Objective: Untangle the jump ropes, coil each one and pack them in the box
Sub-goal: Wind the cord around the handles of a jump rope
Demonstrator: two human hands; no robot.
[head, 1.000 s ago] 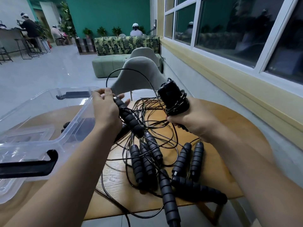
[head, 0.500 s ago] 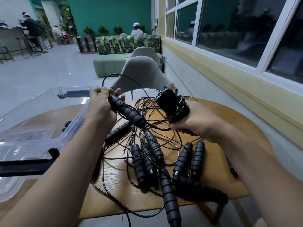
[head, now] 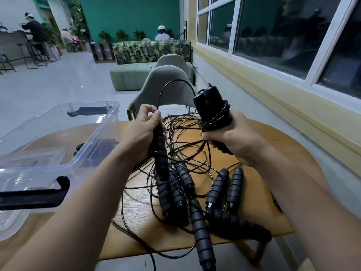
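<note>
While my left fingers [head: 151, 115] stay tightly curled, thumb and forefinger pinch a thin black cord [head: 175, 80] where it arcs upward. The rest of my left hand [head: 142, 133] wraps the top of a ribbed foam handle [head: 161, 153], which hangs down into the pile. My right fingers [head: 212, 136] are closed hard round the lower part of a bundle [head: 213, 110]. It is made of smooth black grips side by side, with glossy cord wound round them in several turns. The bundle tilts up and away from my right hand [head: 234, 139], and a short stub pokes out below my palm.

Between and below the hands, the remaining jump ropes [head: 185, 182] lie tangled on the pale wooden counter [head: 263, 153]. Their handles are matte, ringed cylinders and their cords are fine wire-like loops crossing one another. I cannot follow which cord belongs to which handle. One long handle overhangs the near edge, and a cord drops past it out of view.

To the left the box [head: 93, 118] sits on the counter, clear plastic with rounded corners and a black latch [head: 35, 194] on its near rim. Dark shapes show through its wall, too blurred to identify, and its left side is cut off. A grey padded chair [head: 166, 79] stands behind the counter.
</note>
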